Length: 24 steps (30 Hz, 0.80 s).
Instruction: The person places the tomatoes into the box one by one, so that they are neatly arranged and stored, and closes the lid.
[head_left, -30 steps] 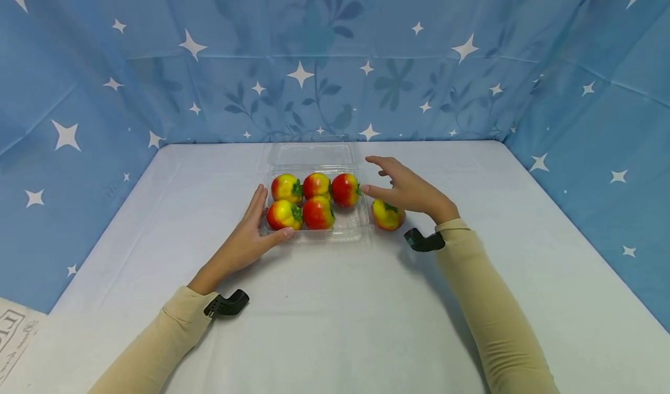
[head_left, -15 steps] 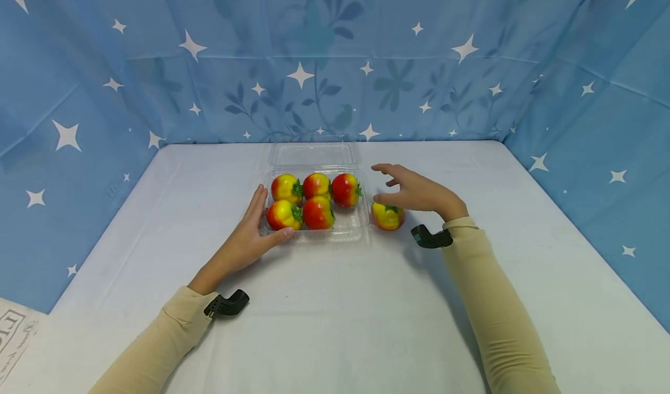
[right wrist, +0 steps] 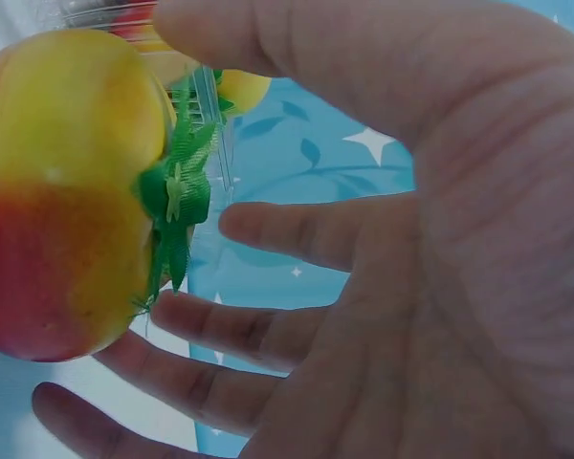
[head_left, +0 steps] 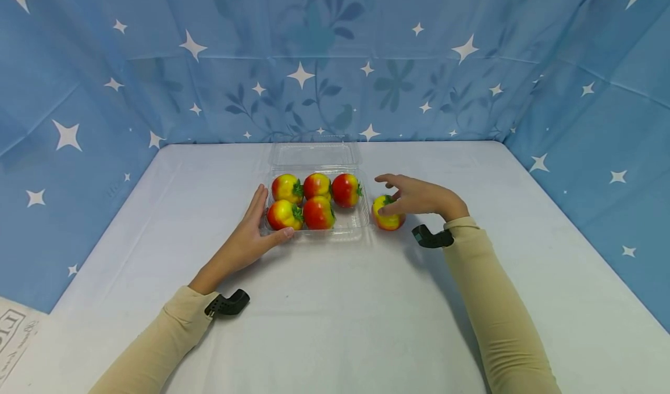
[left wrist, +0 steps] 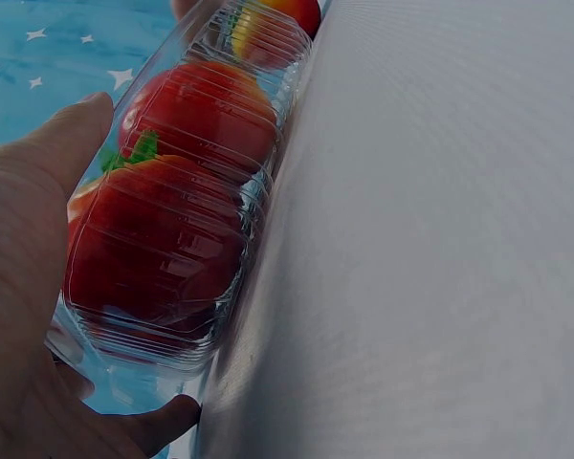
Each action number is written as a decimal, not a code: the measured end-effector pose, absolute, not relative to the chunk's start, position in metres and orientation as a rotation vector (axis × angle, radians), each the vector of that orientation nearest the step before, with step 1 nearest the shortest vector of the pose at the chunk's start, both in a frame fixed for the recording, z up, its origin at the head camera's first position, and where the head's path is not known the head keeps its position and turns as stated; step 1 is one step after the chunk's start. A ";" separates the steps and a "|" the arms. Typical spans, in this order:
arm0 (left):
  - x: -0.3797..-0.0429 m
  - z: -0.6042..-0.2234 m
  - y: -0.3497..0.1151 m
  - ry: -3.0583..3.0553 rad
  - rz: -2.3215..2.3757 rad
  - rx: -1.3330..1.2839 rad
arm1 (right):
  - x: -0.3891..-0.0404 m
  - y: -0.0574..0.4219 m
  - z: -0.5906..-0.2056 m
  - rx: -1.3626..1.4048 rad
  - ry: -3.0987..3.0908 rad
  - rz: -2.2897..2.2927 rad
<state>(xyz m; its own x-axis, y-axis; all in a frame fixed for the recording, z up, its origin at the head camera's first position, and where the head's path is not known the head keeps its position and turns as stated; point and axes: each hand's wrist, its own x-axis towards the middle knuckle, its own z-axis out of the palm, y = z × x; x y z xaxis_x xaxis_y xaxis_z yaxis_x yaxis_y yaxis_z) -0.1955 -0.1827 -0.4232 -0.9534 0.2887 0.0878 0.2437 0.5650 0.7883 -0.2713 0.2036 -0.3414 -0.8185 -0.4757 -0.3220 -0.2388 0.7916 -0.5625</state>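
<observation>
A clear plastic clamshell box (head_left: pixel 349 220) sits in the middle of the table with several red-and-yellow fruits (head_left: pixel 317 213) in it, in two rows. Bare box floor shows at the front right. My left hand (head_left: pixel 246 244) rests against the box's left side, fingers straight and the thumb at the front edge. Just right of the box lies one loose fruit (head_left: pixel 388 222) with a green leafy top. Over it hovers my right hand (head_left: pixel 423 198), fingers spread; in the right wrist view the fruit (right wrist: pixel 67 191) stands before the parted thumb and fingers.
The box's clear lid (head_left: pixel 314 154) lies folded back behind it. White cloth covers the table (head_left: pixel 314 324). A blue curtain (head_left: pixel 335 62) with white stars hangs around the back and sides. Printed lettering (head_left: pixel 15 336) shows at the left edge.
My right hand has moved right, away from the box, and down over the loose fruit. The left hand and the box have stayed where they were.
</observation>
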 end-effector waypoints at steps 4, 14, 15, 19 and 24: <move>-0.195 -0.423 -0.183 2.736 1.359 0.465 | -0.272 0.202 -0.343 -0.530 2.527 -0.654; -0.195 -0.423 -0.183 2.731 1.359 0.457 | -0.272 0.199 -0.346 -0.505 2.548 -0.544; -0.195 -0.423 -0.183 2.731 1.360 0.456 | -0.272 0.200 -0.346 -0.505 2.550 -0.538; -0.195 -0.423 -0.182 2.733 1.364 0.451 | -0.271 0.201 -0.346 -0.512 2.563 -0.523; -0.195 -0.424 -0.183 2.743 1.349 0.447 | -0.271 0.201 -0.346 -0.521 2.563 -0.525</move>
<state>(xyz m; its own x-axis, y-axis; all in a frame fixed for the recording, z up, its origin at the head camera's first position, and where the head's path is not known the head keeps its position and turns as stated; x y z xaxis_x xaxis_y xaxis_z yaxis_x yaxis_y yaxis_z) -0.1952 -0.1828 -0.4236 -0.9568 0.2798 0.0796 0.2338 0.5769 0.7826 -0.2712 0.2013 -0.3460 -0.8178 -0.4446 -0.3655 -0.2649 0.8546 -0.4467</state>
